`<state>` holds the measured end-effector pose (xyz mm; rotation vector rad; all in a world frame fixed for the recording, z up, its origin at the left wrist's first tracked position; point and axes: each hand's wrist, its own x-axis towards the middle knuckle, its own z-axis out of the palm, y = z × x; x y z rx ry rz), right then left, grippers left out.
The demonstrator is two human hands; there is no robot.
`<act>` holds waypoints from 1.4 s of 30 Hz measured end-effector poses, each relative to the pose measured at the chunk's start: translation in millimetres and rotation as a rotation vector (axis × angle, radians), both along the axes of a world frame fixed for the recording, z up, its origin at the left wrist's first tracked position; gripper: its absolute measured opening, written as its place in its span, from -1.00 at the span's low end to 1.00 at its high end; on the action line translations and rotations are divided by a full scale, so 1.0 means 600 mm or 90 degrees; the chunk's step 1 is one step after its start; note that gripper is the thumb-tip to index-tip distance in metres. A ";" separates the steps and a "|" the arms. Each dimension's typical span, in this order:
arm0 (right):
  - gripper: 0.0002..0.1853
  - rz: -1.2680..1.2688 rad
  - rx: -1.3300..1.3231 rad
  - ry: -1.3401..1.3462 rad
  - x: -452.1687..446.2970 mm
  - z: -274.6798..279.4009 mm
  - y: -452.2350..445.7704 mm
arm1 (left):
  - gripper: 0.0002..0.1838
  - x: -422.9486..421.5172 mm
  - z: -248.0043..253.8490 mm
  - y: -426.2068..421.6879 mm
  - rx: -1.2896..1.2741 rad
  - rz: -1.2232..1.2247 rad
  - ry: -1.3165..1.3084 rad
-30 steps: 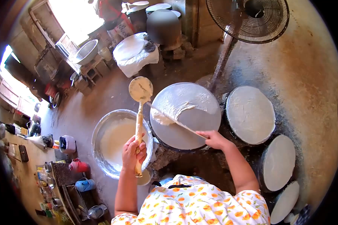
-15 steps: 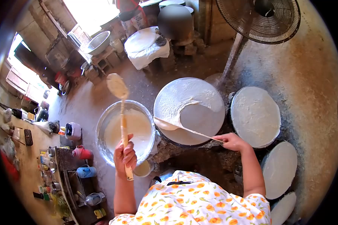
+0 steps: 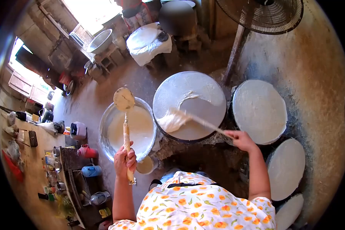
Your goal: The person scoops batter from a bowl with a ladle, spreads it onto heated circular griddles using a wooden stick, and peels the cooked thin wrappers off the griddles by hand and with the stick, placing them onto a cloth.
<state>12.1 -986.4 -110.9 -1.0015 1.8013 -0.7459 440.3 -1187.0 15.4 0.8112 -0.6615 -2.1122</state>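
Observation:
My left hand (image 3: 125, 158) is closed round the wooden handle of a ladle (image 3: 124, 100). The ladle points away from me, its batter-coated bowl over the far rim of a wide metal basin (image 3: 102, 132) of creamy batter (image 3: 136, 124). My right hand (image 3: 241, 140) grips the end of a long, thin spatula (image 3: 209, 124), blurred by motion. Its far end is among the batter on a round, flat cooking surface (image 3: 203, 122). A thick white mound (image 3: 172, 122) lies at the left side there, and a thin, ridged layer covers the back.
Several round white-topped pans, including one (image 3: 259, 111), stand on my right. A standing fan (image 3: 264, 15) is behind them. A cloth-covered round stand (image 3: 149, 44) is at the back, near another person (image 3: 136, 17). A small container (image 3: 145, 165) sits below the basin; a cluttered bench (image 3: 74, 165) is left.
The spatula has swept rightward from the left edge of the cooking surface, and the batter mound has spread. The ladle's bowl has dropped lower in view, toward the basin. My view has shifted slightly.

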 end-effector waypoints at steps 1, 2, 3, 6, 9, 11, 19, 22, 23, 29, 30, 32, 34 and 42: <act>-0.36 -0.104 -0.198 0.061 0.003 -0.044 0.002 | -0.63 -0.004 0.001 0.004 0.003 -0.006 -0.004; -0.40 -0.205 -0.246 0.034 0.036 0.005 -0.031 | -0.63 -0.008 -0.003 0.002 0.002 -0.013 -0.008; -0.41 -0.198 -0.207 0.048 0.050 0.008 -0.055 | -0.61 -0.013 -0.012 -0.001 0.001 -0.027 0.022; -0.43 -0.066 -0.165 -0.009 0.097 0.019 -0.045 | -0.59 -0.025 -0.012 -0.012 0.008 -0.072 0.053; -0.45 -0.058 -0.014 -0.066 0.128 0.102 0.043 | -0.60 -0.017 -0.013 -0.027 -0.007 -0.096 0.018; -0.47 -0.141 0.027 -0.125 0.144 0.071 0.116 | -0.62 -0.007 -0.009 -0.039 -0.019 -0.118 -0.001; -0.47 -0.196 -0.208 0.426 0.411 -0.006 0.004 | -0.64 0.025 -0.010 -0.097 -0.088 -0.218 -0.022; -0.42 -0.159 0.020 0.678 0.440 -0.038 0.046 | -0.63 0.058 -0.009 -0.120 -0.088 -0.256 -0.034; -0.40 -0.182 0.048 0.698 0.445 -0.034 0.072 | -0.63 0.072 -0.009 -0.129 -0.083 -0.260 -0.028; -0.44 -0.168 0.025 0.657 0.536 0.002 0.012 | -0.57 0.128 -0.026 -0.169 0.134 -0.295 0.301; -0.44 -0.135 0.003 0.641 0.550 -0.005 -0.015 | -0.58 0.132 -0.028 -0.173 0.095 -0.282 0.242; -0.42 -0.120 0.038 0.621 0.569 -0.015 -0.053 | -0.59 0.136 -0.033 -0.179 0.056 -0.272 0.185; -0.41 -0.146 0.052 0.639 0.570 -0.015 -0.041 | -0.62 0.136 -0.040 -0.184 0.003 -0.267 0.052; -0.40 -0.282 0.188 0.614 0.516 -0.008 0.085 | -0.65 0.105 -0.048 -0.178 -0.003 -0.309 0.008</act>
